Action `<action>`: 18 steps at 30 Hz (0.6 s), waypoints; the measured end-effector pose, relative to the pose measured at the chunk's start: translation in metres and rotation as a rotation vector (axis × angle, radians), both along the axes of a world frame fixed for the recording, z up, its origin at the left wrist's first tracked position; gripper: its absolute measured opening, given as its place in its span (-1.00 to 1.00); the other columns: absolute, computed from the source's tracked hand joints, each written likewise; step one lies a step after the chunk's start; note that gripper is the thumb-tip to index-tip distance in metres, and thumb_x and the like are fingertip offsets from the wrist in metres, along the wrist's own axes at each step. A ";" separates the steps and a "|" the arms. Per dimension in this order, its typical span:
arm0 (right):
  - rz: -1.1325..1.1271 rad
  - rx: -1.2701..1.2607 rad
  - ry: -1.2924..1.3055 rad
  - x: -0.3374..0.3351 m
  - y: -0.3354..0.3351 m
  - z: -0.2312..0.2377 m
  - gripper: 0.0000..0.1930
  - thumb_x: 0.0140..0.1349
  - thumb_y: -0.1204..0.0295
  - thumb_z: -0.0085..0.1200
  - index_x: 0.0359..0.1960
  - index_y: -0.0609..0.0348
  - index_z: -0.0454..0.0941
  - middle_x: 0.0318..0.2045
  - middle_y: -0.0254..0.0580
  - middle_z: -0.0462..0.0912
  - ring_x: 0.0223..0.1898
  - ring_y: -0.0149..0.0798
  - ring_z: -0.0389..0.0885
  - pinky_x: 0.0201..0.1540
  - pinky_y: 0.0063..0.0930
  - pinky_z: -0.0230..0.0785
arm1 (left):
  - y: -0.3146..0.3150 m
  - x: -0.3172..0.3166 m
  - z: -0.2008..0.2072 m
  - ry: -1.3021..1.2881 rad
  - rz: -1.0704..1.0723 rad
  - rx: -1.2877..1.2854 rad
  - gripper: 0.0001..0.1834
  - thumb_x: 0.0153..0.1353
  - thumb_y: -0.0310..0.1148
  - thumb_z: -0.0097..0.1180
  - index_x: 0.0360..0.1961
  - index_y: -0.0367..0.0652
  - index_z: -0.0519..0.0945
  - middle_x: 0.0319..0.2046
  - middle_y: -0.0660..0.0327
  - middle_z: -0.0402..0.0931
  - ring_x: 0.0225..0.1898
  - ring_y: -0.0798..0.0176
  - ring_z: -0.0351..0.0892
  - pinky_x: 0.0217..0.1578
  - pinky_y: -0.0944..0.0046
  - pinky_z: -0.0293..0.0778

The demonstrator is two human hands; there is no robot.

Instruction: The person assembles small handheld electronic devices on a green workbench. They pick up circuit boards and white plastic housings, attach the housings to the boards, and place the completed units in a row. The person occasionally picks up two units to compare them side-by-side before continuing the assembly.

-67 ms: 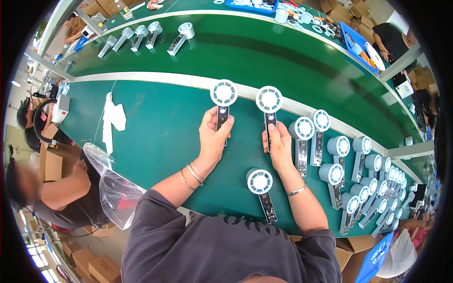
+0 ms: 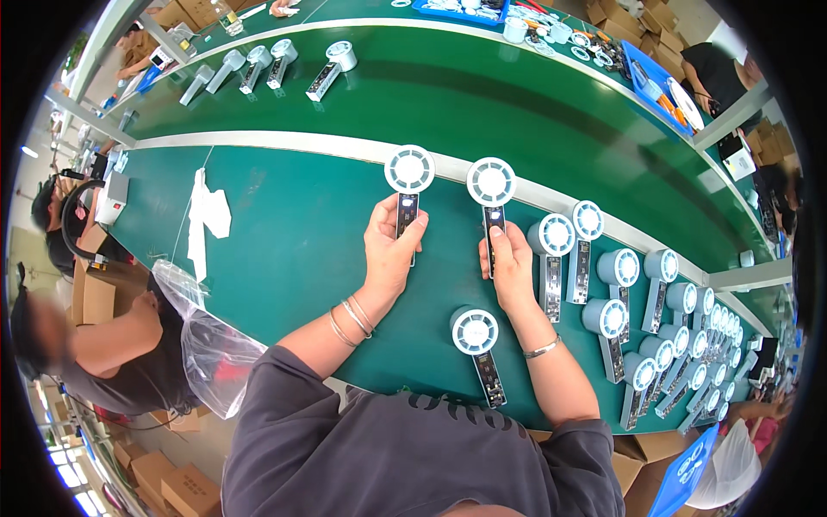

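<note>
My left hand [image 2: 393, 246] is closed around the handle of a pale blue handheld fan [image 2: 409, 170], its round head pointing away from me. A second handheld fan [image 2: 491, 182] is gripped by its handle in my right hand [image 2: 508, 263], thumb on the dark circuit board in the open handle. Both fans are held upright side by side, heads level with the bench's far rail. Between my forearms, a third fan [image 2: 475, 333] lies on the green bench top [image 2: 284, 233]. Beside my right hand, another fan [image 2: 551, 236] heads a crowd of similar ones.
Several fans [image 2: 639, 372] fill the bench's right side. Beyond the rail, a green conveyor belt [image 2: 448, 95] carries several more fans [image 2: 341, 57]. A white cloth [image 2: 207, 220] lies at left, near a plastic bag [image 2: 220, 353] and a seated co-worker [image 2: 121, 345]. A blue bin [image 2: 685, 474] stands lower right.
Both hands and the fans they hold stay in place. The co-worker at the left has shifted very slightly.
</note>
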State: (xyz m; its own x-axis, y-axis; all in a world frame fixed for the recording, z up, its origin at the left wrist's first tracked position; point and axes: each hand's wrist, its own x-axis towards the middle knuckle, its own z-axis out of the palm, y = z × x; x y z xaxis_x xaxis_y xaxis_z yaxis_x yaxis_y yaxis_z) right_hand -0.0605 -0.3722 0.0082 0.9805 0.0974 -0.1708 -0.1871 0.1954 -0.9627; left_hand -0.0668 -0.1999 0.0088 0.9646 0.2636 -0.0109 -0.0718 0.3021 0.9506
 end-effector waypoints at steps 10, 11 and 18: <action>0.005 0.005 -0.004 0.000 -0.001 0.000 -0.75 0.30 0.23 -0.14 -0.27 0.19 0.36 -0.62 -0.36 0.39 -0.69 -0.54 0.27 -0.68 -0.66 0.13 | 0.000 -0.001 0.001 0.012 0.004 -0.003 -0.57 0.08 -0.45 0.16 -0.03 -0.28 0.34 -0.32 0.22 0.49 -0.39 0.48 0.42 -0.51 0.50 0.35; 0.006 0.006 -0.007 0.000 -0.001 -0.001 -0.75 0.30 0.23 -0.14 -0.26 0.19 0.36 -0.62 -0.36 0.39 -0.68 -0.54 0.27 -0.68 -0.67 0.13 | 0.000 -0.001 0.001 0.012 0.004 -0.003 -0.57 0.08 -0.45 0.16 -0.03 -0.28 0.34 -0.32 0.22 0.49 -0.40 0.48 0.42 -0.51 0.50 0.35; 0.011 -0.012 -0.019 0.000 -0.001 0.001 -0.73 0.29 0.22 -0.13 -0.25 0.21 0.37 -0.61 -0.35 0.40 -0.68 -0.54 0.28 -0.67 -0.66 0.14 | -0.001 -0.001 0.003 0.004 0.018 -0.009 -0.58 0.10 -0.49 0.13 -0.02 -0.31 0.33 -0.36 0.26 0.48 -0.48 0.53 0.37 -0.55 0.53 0.31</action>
